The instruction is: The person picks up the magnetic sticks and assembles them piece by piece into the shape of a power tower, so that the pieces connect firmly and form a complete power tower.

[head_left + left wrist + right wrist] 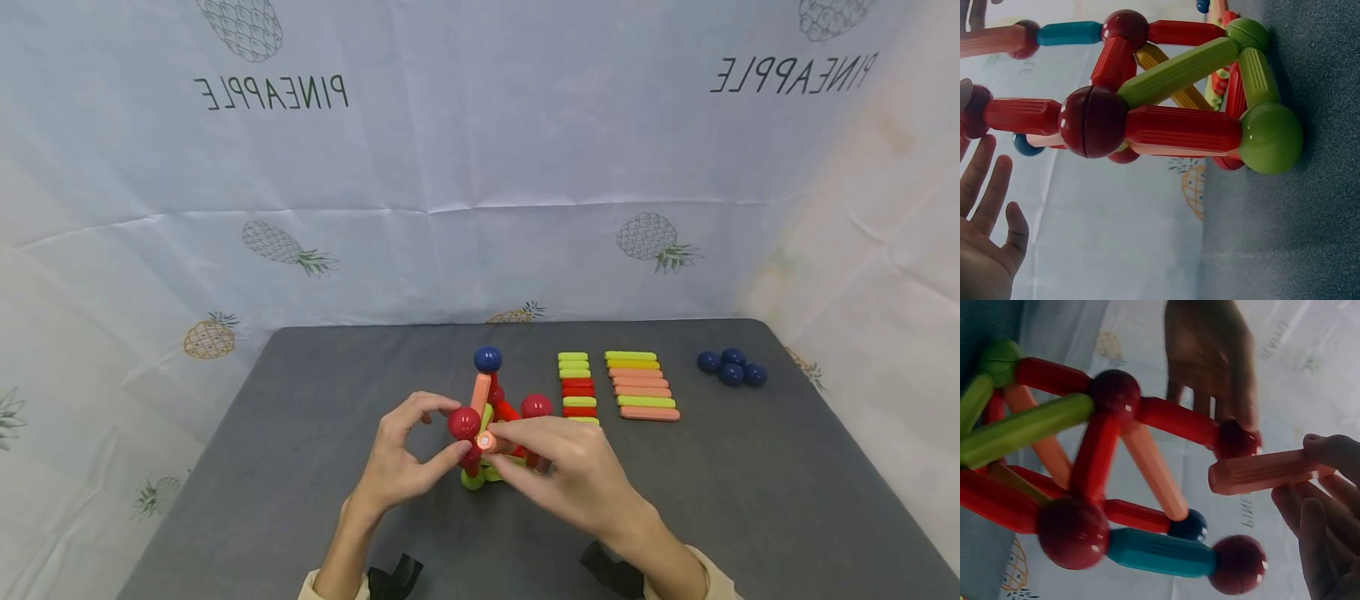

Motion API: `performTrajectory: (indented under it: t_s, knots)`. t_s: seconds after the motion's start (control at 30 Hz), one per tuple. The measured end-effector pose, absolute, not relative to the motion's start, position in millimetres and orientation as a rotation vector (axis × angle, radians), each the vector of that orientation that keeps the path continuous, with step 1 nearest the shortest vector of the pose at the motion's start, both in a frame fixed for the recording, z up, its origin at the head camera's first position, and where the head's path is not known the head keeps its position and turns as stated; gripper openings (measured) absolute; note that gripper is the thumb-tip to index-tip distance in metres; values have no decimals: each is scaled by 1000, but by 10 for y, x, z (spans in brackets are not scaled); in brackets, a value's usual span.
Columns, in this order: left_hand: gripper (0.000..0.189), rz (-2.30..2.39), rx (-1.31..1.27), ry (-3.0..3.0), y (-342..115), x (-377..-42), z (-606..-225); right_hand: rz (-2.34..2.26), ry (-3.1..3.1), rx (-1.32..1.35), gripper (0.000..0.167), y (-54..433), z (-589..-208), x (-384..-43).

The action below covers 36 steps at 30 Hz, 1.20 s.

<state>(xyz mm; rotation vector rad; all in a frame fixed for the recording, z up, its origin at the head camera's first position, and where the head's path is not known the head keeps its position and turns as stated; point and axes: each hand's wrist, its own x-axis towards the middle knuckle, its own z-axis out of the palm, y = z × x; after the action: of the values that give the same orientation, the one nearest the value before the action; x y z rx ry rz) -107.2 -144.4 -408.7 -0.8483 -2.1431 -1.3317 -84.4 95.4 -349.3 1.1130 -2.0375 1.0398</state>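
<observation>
A structure of coloured sticks and balls stands on the table. My left hand (405, 454) holds an upper red ball (464, 423) between thumb and fingers; in the left wrist view the other fingers spread away from it. My right hand (573, 471) pinches a salmon-coloured stick (1266, 472) near one end. The stick's other end lies close to the held red ball (1237, 439); whether they touch I cannot tell. A teal stick (1160, 552) carries another red ball (1239, 564). Green balls (1271, 139) form the base, and a blue ball (487, 359) tops the far side.
Right of the structure lie two rows of loose sticks, a shorter red and lime row (577, 383) and a longer salmon and yellow row (641, 383). Several blue balls (731, 375) cluster farther right. A pineapple-print cloth (480, 167) hangs behind the grey table (300, 400).
</observation>
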Motion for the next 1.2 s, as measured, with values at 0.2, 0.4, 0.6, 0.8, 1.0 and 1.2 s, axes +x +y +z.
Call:
performTrajectory:
  t_s: [0.2,0.4,0.6,0.8,1.0,1.2]
  knots:
    - [45,-1355,-854,-2130,-1444,-1081,-4107,770,-2156,996,39,868,-3619,-840]
    - [44,-1357,-848,-2129,-1455,-1082,-4106,609,-2186,916,38,801,-3706,-850]
    - [44,-1366,-840,-2126,-1469,-1079,-4117,543,-2276,869,39,750,-3764,-848]
    - [44,-1365,-858,-2115,-1468,-1078,-4120,521,-2327,847,39,712,-3786,-856]
    - [45,-1358,-855,-2124,-1463,-1071,-4121,761,-2159,834,29,880,-3806,-883]
    - [46,-1353,-846,-2132,-1494,-1078,-4119,1019,-2125,517,12,1588,-3839,-1014]
